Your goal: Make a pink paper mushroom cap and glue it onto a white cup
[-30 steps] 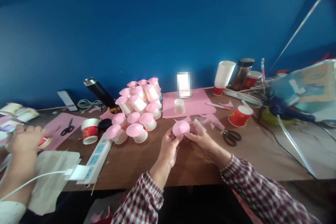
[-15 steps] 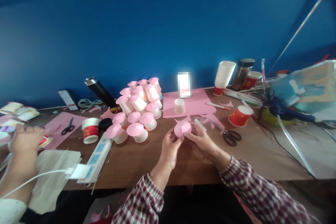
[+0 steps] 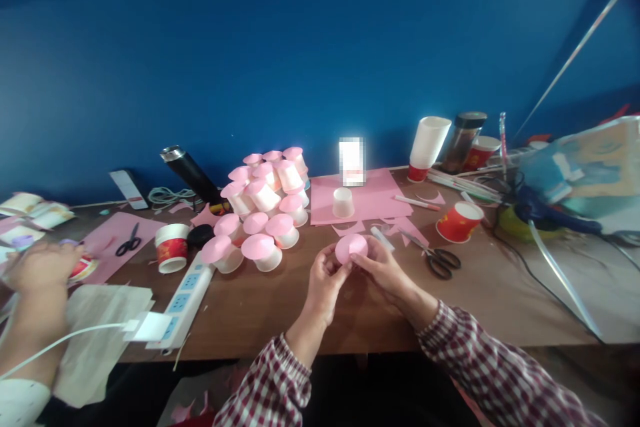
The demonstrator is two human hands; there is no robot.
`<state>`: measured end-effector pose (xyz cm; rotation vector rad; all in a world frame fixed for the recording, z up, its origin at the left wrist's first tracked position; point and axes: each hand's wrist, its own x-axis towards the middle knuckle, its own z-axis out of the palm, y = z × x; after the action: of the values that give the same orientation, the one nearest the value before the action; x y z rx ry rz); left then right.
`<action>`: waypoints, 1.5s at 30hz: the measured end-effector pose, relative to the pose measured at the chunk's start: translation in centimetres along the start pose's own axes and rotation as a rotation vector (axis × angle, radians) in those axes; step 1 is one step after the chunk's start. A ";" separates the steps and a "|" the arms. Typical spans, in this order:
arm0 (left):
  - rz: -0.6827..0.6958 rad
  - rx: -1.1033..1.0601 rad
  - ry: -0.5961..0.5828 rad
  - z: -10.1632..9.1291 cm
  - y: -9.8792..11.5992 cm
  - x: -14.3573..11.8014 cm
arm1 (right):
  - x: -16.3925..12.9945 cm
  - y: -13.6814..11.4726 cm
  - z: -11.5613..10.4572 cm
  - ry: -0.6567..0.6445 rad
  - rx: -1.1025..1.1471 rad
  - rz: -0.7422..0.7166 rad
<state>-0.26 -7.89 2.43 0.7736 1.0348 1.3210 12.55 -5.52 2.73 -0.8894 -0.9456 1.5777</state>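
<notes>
Both of my hands hold a small pink paper cone (image 3: 351,248) just above the brown table (image 3: 280,310). My left hand (image 3: 324,280) pinches its left edge, and my right hand (image 3: 381,270) grips its right side from below. A pile of several white cups capped with pink cones (image 3: 263,203) lies to the left of my hands. Black scissors (image 3: 436,257) rest to the right of my right hand. A white cup (image 3: 343,202) stands upside down on a pink paper sheet (image 3: 375,197) behind my hands.
Another person's hand (image 3: 40,265) works at the far left near a second pair of scissors (image 3: 129,242). A white power strip (image 3: 183,299), red paper cups (image 3: 459,221), a black flask (image 3: 189,173), a jar (image 3: 463,140) and tangled cables (image 3: 550,267) crowd the table.
My hands have shifted slightly right and lower with the pink cone, turning it a little. The other person's hand at the left has moved slightly.
</notes>
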 end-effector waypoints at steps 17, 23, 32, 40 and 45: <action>0.119 0.263 0.030 -0.5 -0.2 -0.5 | -0.5 0.2 0.2 -0.014 0.045 0.061; 0.092 0.194 0.035 -0.3 0.0 -0.6 | -0.8 0.4 0.3 -0.031 0.083 0.063; 0.081 0.133 0.065 -0.2 0.1 -0.6 | -0.9 0.7 0.0 -0.012 0.008 0.040; 0.058 0.064 0.071 -0.2 0.2 -0.8 | -1.2 0.2 0.3 -0.049 -0.040 0.027; 0.061 0.028 0.053 -0.2 0.2 -0.8 | -1.3 0.2 0.2 -0.061 -0.030 0.030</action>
<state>-0.45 -8.69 2.70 0.8000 1.0811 1.3885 12.49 -6.89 2.72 -0.8838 -1.0053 1.6277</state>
